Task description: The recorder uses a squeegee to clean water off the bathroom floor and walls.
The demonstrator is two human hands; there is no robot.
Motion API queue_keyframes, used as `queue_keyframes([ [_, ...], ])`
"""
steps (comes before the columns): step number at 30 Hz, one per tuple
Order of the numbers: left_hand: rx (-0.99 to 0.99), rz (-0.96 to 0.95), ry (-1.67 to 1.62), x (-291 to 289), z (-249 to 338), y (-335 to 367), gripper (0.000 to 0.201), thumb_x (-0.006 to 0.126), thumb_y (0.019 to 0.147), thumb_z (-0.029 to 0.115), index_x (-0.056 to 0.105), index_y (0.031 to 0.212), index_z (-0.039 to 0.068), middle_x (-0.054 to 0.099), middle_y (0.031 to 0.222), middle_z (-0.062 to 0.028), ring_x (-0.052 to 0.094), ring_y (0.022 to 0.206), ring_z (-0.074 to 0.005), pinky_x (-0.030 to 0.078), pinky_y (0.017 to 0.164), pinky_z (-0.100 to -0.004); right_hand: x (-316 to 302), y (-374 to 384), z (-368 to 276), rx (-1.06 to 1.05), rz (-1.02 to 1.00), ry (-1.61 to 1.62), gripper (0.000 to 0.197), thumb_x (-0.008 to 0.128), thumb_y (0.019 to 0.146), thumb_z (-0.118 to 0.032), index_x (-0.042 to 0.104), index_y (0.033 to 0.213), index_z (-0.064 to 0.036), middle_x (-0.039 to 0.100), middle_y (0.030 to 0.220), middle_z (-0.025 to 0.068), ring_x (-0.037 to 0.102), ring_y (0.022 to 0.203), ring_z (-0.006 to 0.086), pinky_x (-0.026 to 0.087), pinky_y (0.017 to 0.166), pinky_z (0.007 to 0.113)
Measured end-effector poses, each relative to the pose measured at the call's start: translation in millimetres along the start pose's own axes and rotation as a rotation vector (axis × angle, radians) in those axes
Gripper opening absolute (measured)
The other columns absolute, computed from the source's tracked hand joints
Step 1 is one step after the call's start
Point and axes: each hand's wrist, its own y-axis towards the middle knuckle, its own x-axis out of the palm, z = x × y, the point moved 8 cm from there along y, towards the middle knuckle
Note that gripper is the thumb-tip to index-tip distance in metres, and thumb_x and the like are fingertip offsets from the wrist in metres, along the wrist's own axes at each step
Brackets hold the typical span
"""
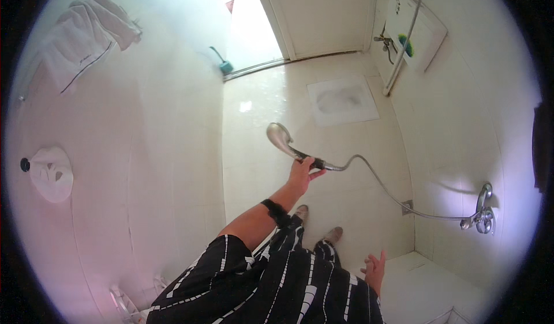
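Note:
My left hand [301, 173] grips the black handle of a silver shower head [279, 136], held out ahead of me above the floor. The head end points away to the far left. From the handle's lower end a metal hose [369, 173] loops right and down to a chrome wall tap [483, 217]. Whether water is running cannot be made out. Low at the right, my right hand [374, 270] hangs near my side with its fingers apart, holding nothing. A black strap [276, 213] circles my left forearm.
Ahead, a white floor pan [344, 100] is set in the pale tiles, with a cistern [414, 30] on the right wall. A floor drain [407, 207] lies below the hose. A teal brush [224, 64] stands by the bright doorway. Towels [86, 38] hang left.

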Motion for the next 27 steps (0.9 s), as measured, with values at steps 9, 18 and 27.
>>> queue_keyframes([
  [9,-0.103,0.049,0.115,-18,-19,-14,0.012,0.046,0.083,0.009,0.046,0.090,-0.001,0.056,0.093,-0.0139,0.056,0.088,-0.0246,0.053,0.076,-0.0435,0,9,0,0.000,-0.014,0.014,0.060,0.042,0.085,-0.007,0.011,0.137,-0.0060,0.050,0.112,0.0169,0.054,0.092,0.0208,0.051,0.066,0.029],
  [18,0.085,0.078,0.039,-46,18,1,0.014,0.050,0.080,0.011,0.048,0.089,0.000,0.057,0.090,-0.0122,0.056,0.088,-0.0232,0.051,0.080,-0.0446,0,14,1,-0.032,-0.049,-0.066,0.058,0.044,0.087,-0.014,0.015,0.135,-0.0013,0.052,0.111,0.0190,0.055,0.085,0.0188,0.050,0.065,0.028],
  [27,0.101,0.048,-0.051,-61,18,2,0.010,0.053,0.080,0.010,0.049,0.087,0.005,0.058,0.088,-0.0092,0.057,0.085,-0.0202,0.051,0.081,-0.0455,0,8,7,-0.091,-0.024,-0.013,0.060,0.044,0.087,-0.014,0.012,0.135,-0.0024,0.050,0.114,0.0200,0.055,0.087,0.0192,0.050,0.067,0.028],
])
